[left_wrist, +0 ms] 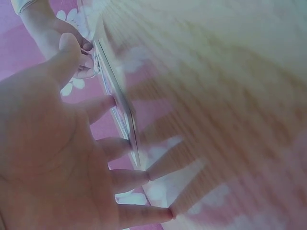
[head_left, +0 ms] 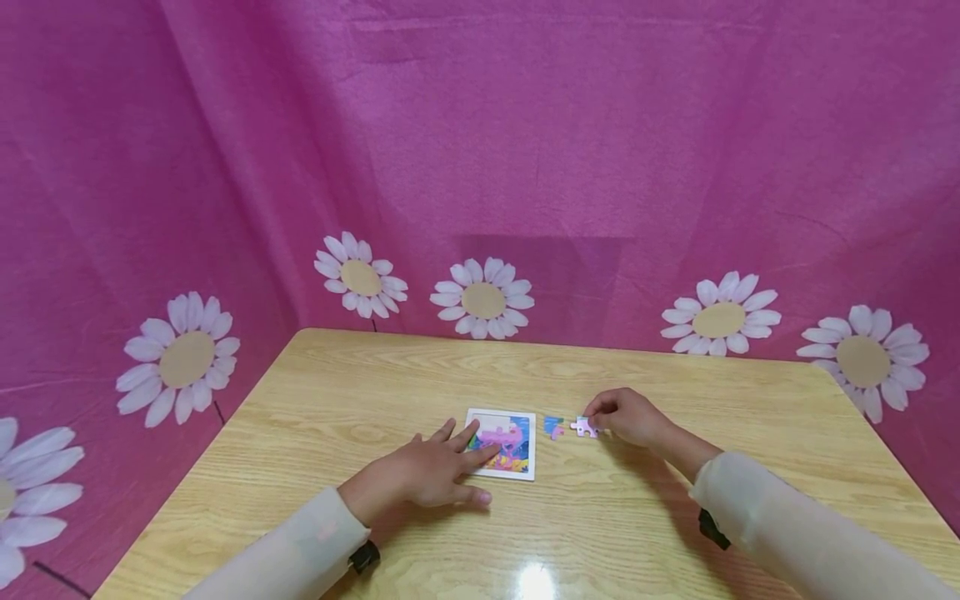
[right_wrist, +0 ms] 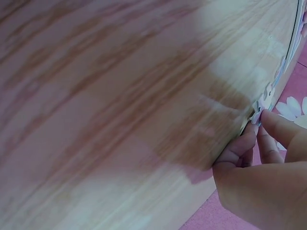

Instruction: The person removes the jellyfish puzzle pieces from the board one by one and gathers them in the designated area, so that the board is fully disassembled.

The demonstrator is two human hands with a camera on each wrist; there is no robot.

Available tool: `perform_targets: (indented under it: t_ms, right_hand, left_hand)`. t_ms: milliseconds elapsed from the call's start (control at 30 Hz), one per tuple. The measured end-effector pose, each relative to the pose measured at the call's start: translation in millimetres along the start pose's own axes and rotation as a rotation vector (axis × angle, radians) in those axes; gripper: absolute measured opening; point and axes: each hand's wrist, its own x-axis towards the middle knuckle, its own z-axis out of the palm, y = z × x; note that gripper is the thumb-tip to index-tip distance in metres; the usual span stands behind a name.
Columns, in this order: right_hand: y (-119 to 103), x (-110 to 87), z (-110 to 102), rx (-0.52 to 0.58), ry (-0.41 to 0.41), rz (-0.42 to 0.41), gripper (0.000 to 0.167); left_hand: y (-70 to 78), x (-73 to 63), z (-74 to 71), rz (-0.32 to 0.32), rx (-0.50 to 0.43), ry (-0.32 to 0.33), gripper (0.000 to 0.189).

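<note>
My left hand (head_left: 435, 473) lies spread, its fingers straight over the left part of a small white-framed jigsaw puzzle (head_left: 532, 454). Fingertips touch the puzzle in the left wrist view, where its thin edge (left_wrist: 125, 108) shows. Pink, blue and yellow pieces fill much of the frame; a pale patch shows at its upper left, partly behind fingers. To the right of the frame, my right hand (head_left: 628, 417) pinches a pinkish jigsaw piece (head_left: 581, 427) between thumb and fingers, low at the table. A blue and pink jigsaw piece (head_left: 553, 426) lies between that piece and the frame.
Everything rests on a light wood-grain table (head_left: 420, 367) with rounded far corners. A pink cloth (head_left: 525, 150) with white daisies hangs behind the table and along its left side. Light reflects off the table near the front. Dark bands sit at both sleeve cuffs.
</note>
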Motion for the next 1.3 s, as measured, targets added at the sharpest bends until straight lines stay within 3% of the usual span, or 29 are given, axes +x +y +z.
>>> perform_targets:
  t_ms: [600, 800, 1300]
  right_hand:
    - [0.3, 1.4, -0.5, 0.013, -0.001, 0.002, 0.01]
    - [0.4, 1.4, -1.1, 0.03, -0.012, -0.002, 0.011]
    - [-3.1, 1.9, -4.7, 0.073, -0.035, -0.041, 0.016]
  left_hand:
    - [-1.5, 3.5, 1.6, 0.02, 0.018, 0.025, 0.078]
    - [4.4, 5.5, 0.7, 0.055, 0.041, 0.043, 0.079]
    - [20.0, 5.6, 3.2, 0.074, 0.028, -0.001, 0.078]
